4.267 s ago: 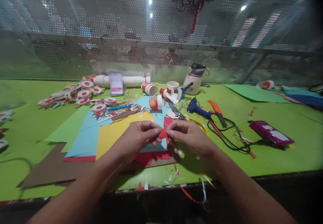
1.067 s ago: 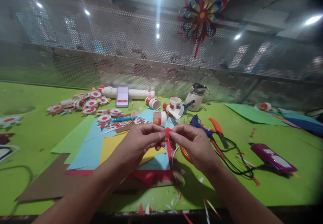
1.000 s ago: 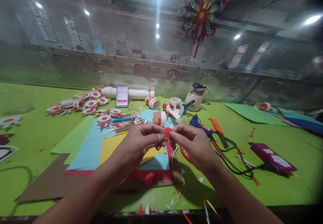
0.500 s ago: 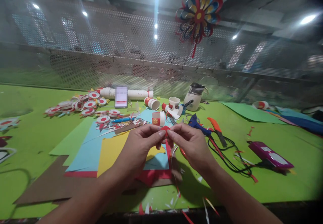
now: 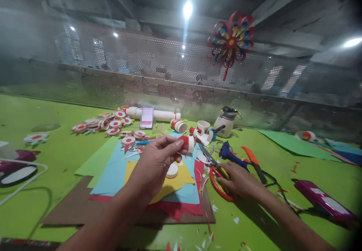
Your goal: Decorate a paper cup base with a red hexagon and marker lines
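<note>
My left hand (image 5: 157, 164) is raised over the stacked paper, thumb and fingers pinched on a small red paper piece (image 5: 184, 141). My right hand (image 5: 240, 181) rests low on the green table (image 5: 56, 153), to the right of the sheets. Its fingers are curled on the red-and-yellow handles of the scissors (image 5: 217, 178), whose blades point up-left toward a paper cup (image 5: 191, 144). A small white disc (image 5: 172, 171) lies on the yellow sheet (image 5: 178, 181) below my left hand.
Blue paper (image 5: 113, 168) and brown card (image 5: 70, 207) lie under the yellow sheet. Right of the scissors are a blue glue gun (image 5: 228, 153), an orange cutter (image 5: 250, 155), black cable and a purple case (image 5: 325, 204). Behind stand cups (image 5: 179, 125), a white bottle (image 5: 226, 120), red-white discs (image 5: 113, 122) and a mesh wall.
My right hand let go of the red piece and dropped right onto the scissors. My left hand keeps the piece. The camera tilted up and swung right.
</note>
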The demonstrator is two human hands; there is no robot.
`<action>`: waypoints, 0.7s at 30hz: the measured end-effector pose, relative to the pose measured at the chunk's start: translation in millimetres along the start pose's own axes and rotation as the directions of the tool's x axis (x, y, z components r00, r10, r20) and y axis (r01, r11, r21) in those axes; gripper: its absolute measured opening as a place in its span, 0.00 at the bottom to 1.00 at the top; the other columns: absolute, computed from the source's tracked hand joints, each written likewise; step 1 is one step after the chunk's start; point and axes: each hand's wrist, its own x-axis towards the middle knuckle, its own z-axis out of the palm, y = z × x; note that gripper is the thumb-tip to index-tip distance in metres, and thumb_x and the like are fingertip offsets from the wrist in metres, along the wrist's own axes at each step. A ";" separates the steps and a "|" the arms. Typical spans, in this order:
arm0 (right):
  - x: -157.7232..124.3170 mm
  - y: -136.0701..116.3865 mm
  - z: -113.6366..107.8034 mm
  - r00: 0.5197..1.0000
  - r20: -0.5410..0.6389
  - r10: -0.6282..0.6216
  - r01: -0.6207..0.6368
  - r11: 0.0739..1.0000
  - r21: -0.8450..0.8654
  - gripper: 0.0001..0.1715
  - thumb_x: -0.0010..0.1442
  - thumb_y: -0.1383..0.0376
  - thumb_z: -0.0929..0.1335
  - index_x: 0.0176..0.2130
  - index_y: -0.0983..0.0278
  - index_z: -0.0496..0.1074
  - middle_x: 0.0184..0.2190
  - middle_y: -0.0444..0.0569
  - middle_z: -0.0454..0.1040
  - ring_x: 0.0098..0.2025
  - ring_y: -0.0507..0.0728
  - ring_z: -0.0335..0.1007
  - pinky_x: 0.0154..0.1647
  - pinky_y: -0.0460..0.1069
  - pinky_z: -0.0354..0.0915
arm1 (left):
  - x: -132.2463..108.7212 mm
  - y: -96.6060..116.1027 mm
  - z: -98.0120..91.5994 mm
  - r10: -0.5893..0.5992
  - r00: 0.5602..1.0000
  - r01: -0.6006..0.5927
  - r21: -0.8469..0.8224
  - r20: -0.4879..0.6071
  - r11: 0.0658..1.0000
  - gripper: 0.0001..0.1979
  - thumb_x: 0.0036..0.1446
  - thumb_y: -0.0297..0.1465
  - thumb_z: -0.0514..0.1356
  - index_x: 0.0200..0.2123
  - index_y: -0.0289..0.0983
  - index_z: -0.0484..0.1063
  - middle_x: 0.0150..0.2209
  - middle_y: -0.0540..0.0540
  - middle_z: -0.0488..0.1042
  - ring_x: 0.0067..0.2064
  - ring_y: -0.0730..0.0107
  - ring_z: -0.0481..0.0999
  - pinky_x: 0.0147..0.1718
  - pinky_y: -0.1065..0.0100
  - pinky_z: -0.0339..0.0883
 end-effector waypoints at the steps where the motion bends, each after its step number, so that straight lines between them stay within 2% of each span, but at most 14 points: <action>1: 0.8 1.5 4.2 1.000 0.016 0.013 -0.013 1.000 -0.004 0.20 0.54 0.61 0.68 0.47 0.64 0.74 0.42 0.58 0.74 0.44 0.66 0.70 0.42 0.54 0.61 | -0.1 1.2 -0.6 -0.005 1.000 0.005 -0.009 0.001 1.000 0.06 0.47 0.29 0.69 0.27 0.32 0.75 0.27 0.47 0.75 0.30 0.75 0.72 0.28 0.73 0.61; 4: 3.9 3.3 10.7 0.997 0.037 0.072 -0.073 0.997 0.004 0.31 0.50 0.67 0.68 0.54 0.63 0.67 0.45 0.57 0.74 0.45 0.64 0.70 0.41 0.51 0.61 | -0.3 3.4 -1.4 -0.030 1.000 0.029 -0.041 -0.004 0.999 0.06 0.47 0.27 0.68 0.27 0.32 0.75 0.28 0.48 0.75 0.31 0.75 0.73 0.28 0.74 0.60; 7: 9.8 4.3 10.3 0.990 0.050 0.132 -0.134 0.990 0.039 0.39 0.47 0.69 0.69 0.59 0.62 0.62 0.42 0.55 0.76 0.39 0.62 0.72 0.35 0.49 0.62 | 0.0 3.4 -1.0 -0.049 0.998 0.048 -0.052 -0.025 0.997 0.05 0.47 0.26 0.68 0.27 0.32 0.74 0.27 0.48 0.75 0.32 0.75 0.74 0.28 0.74 0.61; 11: 20.5 5.6 4.6 0.984 0.049 0.170 -0.174 0.980 0.098 0.28 0.49 0.64 0.70 0.50 0.65 0.70 0.34 0.54 0.77 0.35 0.62 0.73 0.33 0.50 0.63 | 0.6 1.8 -1.1 -0.007 1.000 0.006 -0.043 -0.019 0.999 0.05 0.48 0.26 0.68 0.26 0.32 0.74 0.26 0.49 0.75 0.31 0.75 0.74 0.29 0.74 0.62; 14: 21.9 7.3 -4.2 0.981 0.056 0.184 -0.190 0.970 0.154 0.19 0.46 0.66 0.70 0.41 0.67 0.74 0.27 0.52 0.77 0.31 0.62 0.73 0.32 0.51 0.65 | 0.6 1.5 -1.9 0.028 1.000 -0.028 -0.037 -0.014 0.999 0.06 0.47 0.27 0.68 0.25 0.32 0.74 0.25 0.49 0.75 0.30 0.76 0.73 0.29 0.74 0.62; 17: 6.2 8.6 -18.8 0.981 0.044 0.190 -0.195 0.953 0.233 0.23 0.47 0.67 0.68 0.45 0.67 0.73 0.27 0.51 0.78 0.32 0.62 0.75 0.33 0.52 0.68 | 0.0 2.2 -2.3 0.052 0.998 -0.052 0.003 -0.016 0.999 0.07 0.47 0.29 0.68 0.24 0.32 0.73 0.25 0.48 0.75 0.29 0.75 0.73 0.30 0.72 0.63; 20: -25.9 3.3 -35.4 0.986 0.009 0.166 -0.160 0.929 0.334 0.30 0.52 0.60 0.67 0.52 0.70 0.69 0.38 0.58 0.79 0.41 0.64 0.76 0.41 0.52 0.70 | -1.9 2.6 -1.5 0.057 0.998 -0.056 0.053 -0.010 0.997 0.09 0.47 0.31 0.68 0.24 0.33 0.72 0.25 0.48 0.75 0.28 0.75 0.71 0.31 0.71 0.63; 21: -37.8 -0.9 -40.1 0.987 -0.044 0.158 -0.124 0.895 0.428 0.32 0.52 0.56 0.68 0.53 0.69 0.68 0.41 0.60 0.78 0.44 0.65 0.75 0.43 0.53 0.70 | -2.8 2.5 -1.1 0.052 0.999 -0.052 0.070 0.000 0.996 0.09 0.47 0.31 0.68 0.24 0.33 0.71 0.25 0.49 0.75 0.28 0.75 0.71 0.31 0.71 0.62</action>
